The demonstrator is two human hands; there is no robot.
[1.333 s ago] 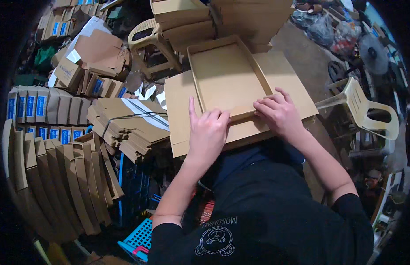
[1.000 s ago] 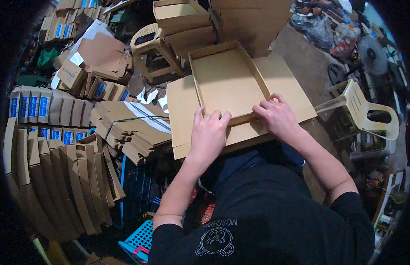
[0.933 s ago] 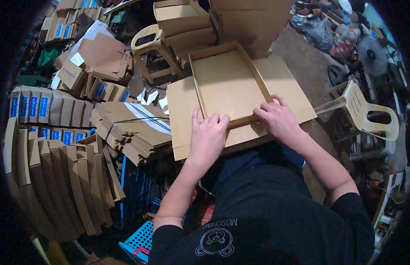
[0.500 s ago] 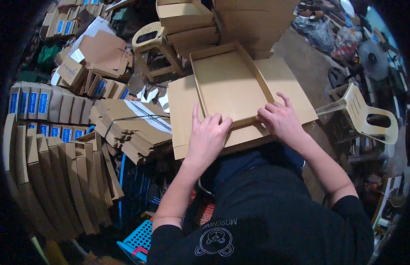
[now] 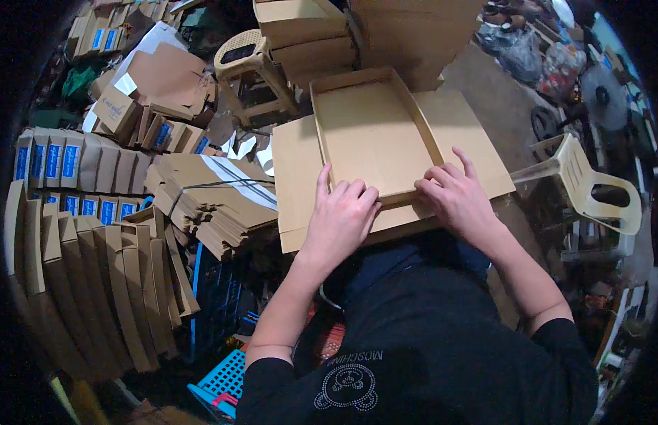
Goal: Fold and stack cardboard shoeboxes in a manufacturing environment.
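**Both hands on the near wall of a shallow cardboard tray**

Nearest to us, our left hand (image 5: pixel 341 221) and right hand (image 5: pixel 456 200) lie side by side, palms down, with a small gap between them. Both press on the near wall of the cardboard tray (image 5: pixel 375 138), fingers curled over its edge and reaching slightly into the tray; neither hand is closed around anything.

The tray sits directly ahead of the hands, its open side up, its long axis running away from us. It rests on a flat cardboard sheet (image 5: pixel 297 184) that shows on the left, the right and along the near edge beneath our wrists.

To the left of the sheet lies a strapped bundle of flat cartons (image 5: pixel 208 195), and further left stand rows of folded cartons (image 5: pixel 81 248) on edge. To the right stands a pale plastic chair (image 5: pixel 591 191). Beyond the tray rise stacked cardboard boxes (image 5: pixel 301 32), with a plastic stool (image 5: pixel 254 67) just left of them.
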